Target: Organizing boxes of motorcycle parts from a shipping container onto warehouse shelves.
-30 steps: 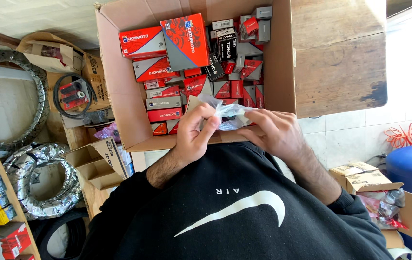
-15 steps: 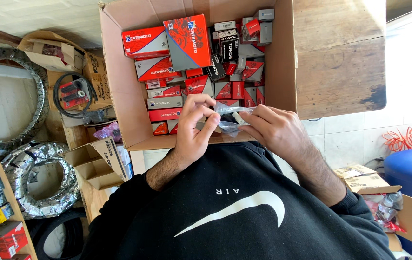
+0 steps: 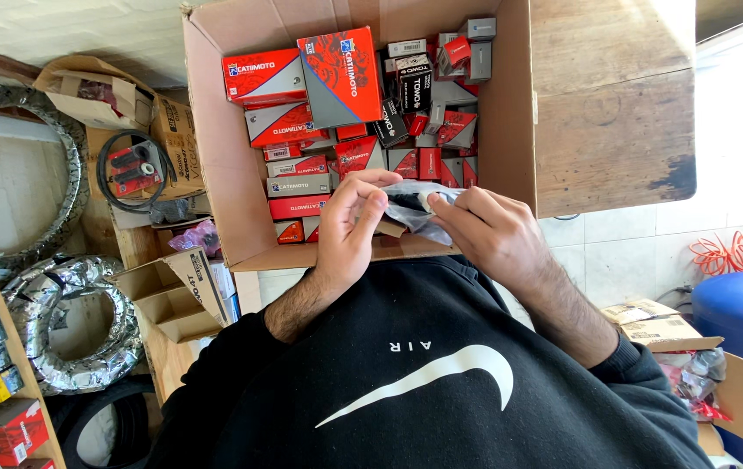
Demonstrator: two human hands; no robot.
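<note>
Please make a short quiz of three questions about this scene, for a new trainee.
1. True or false: both hands hold the clear plastic bag above the front flap of the open cardboard box.
2. What fills the box? A) small red and grey cartons B) loose fruit C) folded cloth
3. Which thing stands at the lower right edge of the view?

Key:
1. True: the left hand and the right hand both pinch the bag.
2. A
3. A blue barrel, below an orange coiled cord.
</note>
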